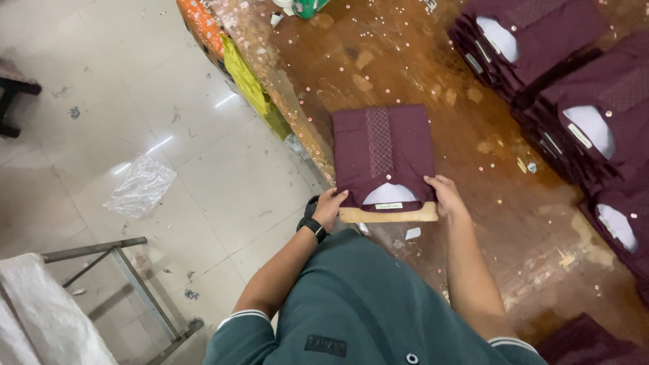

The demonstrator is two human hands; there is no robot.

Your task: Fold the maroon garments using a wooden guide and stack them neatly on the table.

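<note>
A folded maroon shirt is lying flat on the worn brown desk, close to its near edge, on a tan cardboard backing that is showing below the collar. Its long axis is running from six to twelve o'clock, collar end toward the person. The left hand is gripping the collar-end corner at seven o'clock, fingers curled over the edge; the right hand is pinching the matching corner at five o'clock. Both hands are equally near. A small white rectangular label is sitting at the collar. At two o'clock, stacks of folded maroon shirts are showing white collar inserts. A crumpled clear plastic bag is lying on the floor at nine o'clock.
</note>
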